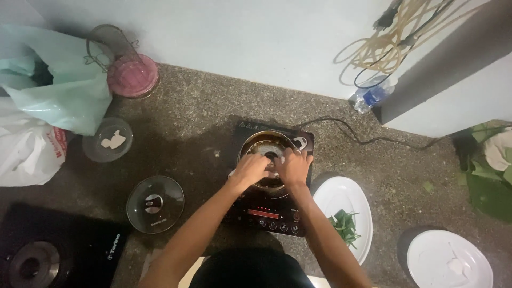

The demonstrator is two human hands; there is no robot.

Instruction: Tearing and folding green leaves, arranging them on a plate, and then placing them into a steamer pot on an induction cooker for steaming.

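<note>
Both hands meet over the round steel pot (268, 152) on the black induction cooktop (269, 210). Left hand (252, 169) and right hand (294, 165) look curled w/ fingers bunched together, prob. pinching something pale; grip unclear. Round glass lid (155, 204) lies flat beside it, so the pot stays open.

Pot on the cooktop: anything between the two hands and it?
Nothing visible. The left hand and right hand are already over the near rim of the pot on the black cooktop. The glass lid lies off to the left on the floor, clear of them.
</note>
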